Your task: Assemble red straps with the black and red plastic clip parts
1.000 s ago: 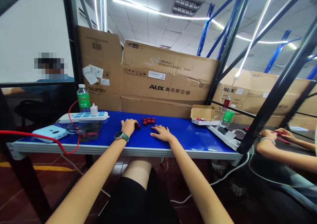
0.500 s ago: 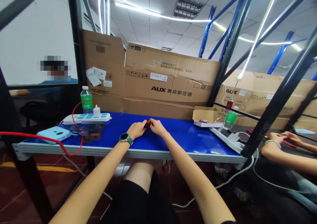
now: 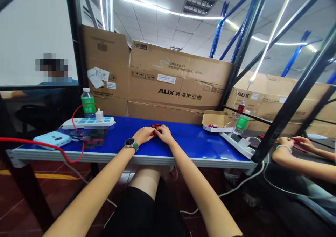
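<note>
— Middle of the blue worktop (image 3: 183, 142), just back from the front edge, and both hands are in tight!

— Left hand (image 3: 143, 135), green-strapped watch (image 3: 131, 143) on the wrist, curls in from one side. Right hand (image 3: 165, 134) curls in from the other, and the two nearly meet!

— What have they got?

— A cluster of small red-and-black blocks (image 3: 156, 126), gripped between the two closed hands. The fingers hide part of it, so I can't count the pieces.

— What's around them?

— Toward the left end, a white-and-blue power strip (image 3: 88, 123) with a plastic bottle (image 3: 88, 104) behind it. A red cable (image 3: 72, 125) loops past a pale blue power bank (image 3: 52, 138) at the front edge. Toward the right end sits an open cardboard box (image 3: 215, 120).

— And past the black upright (image 3: 287, 104)?

— A co-worker's hands (image 3: 285, 142), over a dark surface, at a red item too small to make out!
</note>
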A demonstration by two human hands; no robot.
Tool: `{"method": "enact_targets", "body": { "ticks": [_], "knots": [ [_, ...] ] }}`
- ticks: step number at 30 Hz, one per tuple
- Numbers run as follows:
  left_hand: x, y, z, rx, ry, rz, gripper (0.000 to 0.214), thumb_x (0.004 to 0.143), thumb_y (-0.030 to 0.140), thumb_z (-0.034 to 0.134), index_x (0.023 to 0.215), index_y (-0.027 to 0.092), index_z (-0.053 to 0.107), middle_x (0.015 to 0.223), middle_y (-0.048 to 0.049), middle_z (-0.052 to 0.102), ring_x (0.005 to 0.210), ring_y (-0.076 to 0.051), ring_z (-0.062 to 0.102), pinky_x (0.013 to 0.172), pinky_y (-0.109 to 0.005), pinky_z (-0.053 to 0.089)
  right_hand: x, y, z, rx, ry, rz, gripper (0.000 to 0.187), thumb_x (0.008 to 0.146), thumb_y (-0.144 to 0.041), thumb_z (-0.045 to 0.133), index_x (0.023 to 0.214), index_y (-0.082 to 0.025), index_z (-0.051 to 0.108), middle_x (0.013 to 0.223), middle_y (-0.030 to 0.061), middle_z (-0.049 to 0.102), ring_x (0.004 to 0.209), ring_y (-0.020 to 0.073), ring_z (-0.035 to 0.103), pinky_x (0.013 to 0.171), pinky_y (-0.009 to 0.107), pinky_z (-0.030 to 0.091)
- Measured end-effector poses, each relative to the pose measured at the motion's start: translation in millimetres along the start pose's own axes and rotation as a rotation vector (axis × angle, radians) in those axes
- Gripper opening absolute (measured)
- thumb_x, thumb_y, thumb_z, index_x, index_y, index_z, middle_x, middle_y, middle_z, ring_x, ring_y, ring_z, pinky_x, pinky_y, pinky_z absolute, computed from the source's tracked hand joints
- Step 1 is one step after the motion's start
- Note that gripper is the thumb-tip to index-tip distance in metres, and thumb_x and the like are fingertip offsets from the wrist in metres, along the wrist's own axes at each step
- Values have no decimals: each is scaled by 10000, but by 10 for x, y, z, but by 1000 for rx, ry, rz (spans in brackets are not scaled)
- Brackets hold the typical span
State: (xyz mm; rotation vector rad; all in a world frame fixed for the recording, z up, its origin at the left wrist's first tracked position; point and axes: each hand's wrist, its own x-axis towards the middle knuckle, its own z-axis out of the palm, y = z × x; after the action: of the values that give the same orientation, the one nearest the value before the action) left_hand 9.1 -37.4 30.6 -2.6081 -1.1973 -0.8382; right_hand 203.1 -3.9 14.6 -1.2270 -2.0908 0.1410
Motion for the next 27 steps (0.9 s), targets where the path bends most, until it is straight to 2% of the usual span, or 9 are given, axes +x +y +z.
{"method": "enact_targets", "body": {
  "ticks": [4, 8, 10, 13, 15, 17, 19, 23, 27],
  "knots": [
    [19, 25, -26, -62, 66, -34, 294, 910, 340, 638, 1170, 224, 710, 1129, -93, 756, 1019, -243, 713, 938, -321, 517, 71, 12, 5, 97, 121, 95, 137, 897, -312, 607, 859, -223, 704, 1121, 67, 598, 1105, 230, 509, 983, 381, 411],
    [36, -7, -18, -142, 161, -65, 352, 898, 373, 651, 1210, 220, 706, 1182, -84, 748, 1069, -248, 704, 982, -335, 509, 126, 48, -29, 280, 229, 67, 260, 944, -316, 478, 815, -198, 671, 929, 54, 612, 1024, 215, 539, 945, 330, 445],
    [34, -36, 0, -163, 190, -64, 363, 893, 374, 658, 1213, 207, 706, 1180, -87, 749, 1059, -247, 707, 974, -338, 515, 123, 63, -50, 356, 276, 78, 331, 973, -368, 425, 844, -190, 672, 910, 53, 620, 981, 209, 554, 892, 304, 462],
    [19, -63, 21, -145, 170, -40, 354, 899, 354, 653, 1213, 199, 707, 1176, -98, 748, 1060, -250, 705, 968, -340, 515, 87, 66, -68, 353, 224, 94, 414, 997, -448, 397, 857, -190, 689, 916, 51, 641, 938, 197, 576, 862, 286, 462],
    [11, -67, 26, -128, 115, -16, 332, 907, 343, 643, 1202, 209, 714, 1161, -95, 752, 1059, -249, 704, 966, -337, 512, 61, 54, -67, 256, 125, 52, 406, 981, -473, 461, 800, -199, 698, 874, 45, 646, 943, 198, 576, 897, 297, 446],
    [9, -72, 25, -130, 88, -17, 319, 908, 349, 643, 1187, 216, 722, 1147, -91, 757, 1048, -246, 707, 959, -332, 513, 51, 39, -62, 179, 79, -1, 335, 942, -447, 557, 764, -205, 706, 868, 46, 645, 966, 203, 571, 930, 312, 434],
    [12, -94, 25, -142, 103, -60, 316, 896, 350, 656, 1172, 215, 728, 1130, -90, 763, 1032, -246, 713, 945, -330, 520, 56, 34, -69, 193, 145, -9, 267, 928, -391, 577, 783, -207, 707, 914, 53, 641, 980, 202, 568, 942, 316, 436],
    [14, -183, 45, -183, 137, -157, 317, 852, 340, 699, 1135, 202, 742, 1089, -87, 776, 1005, -254, 725, 929, -344, 540, 69, 56, -133, 324, 375, 75, 288, 951, -320, 443, 821, -197, 669, 967, 69, 617, 973, 209, 565, 929, 311, 459],
    [11, -240, 96, -234, 143, -87, 369, 851, 284, 681, 1210, 210, 723, 1170, -88, 757, 1077, -253, 709, 996, -374, 528, 26, 33, -201, 283, 377, 134, 346, 886, -149, 331, 920, -194, 672, 1048, 82, 622, 1029, 214, 566, 946, 309, 453]
  ]
}}
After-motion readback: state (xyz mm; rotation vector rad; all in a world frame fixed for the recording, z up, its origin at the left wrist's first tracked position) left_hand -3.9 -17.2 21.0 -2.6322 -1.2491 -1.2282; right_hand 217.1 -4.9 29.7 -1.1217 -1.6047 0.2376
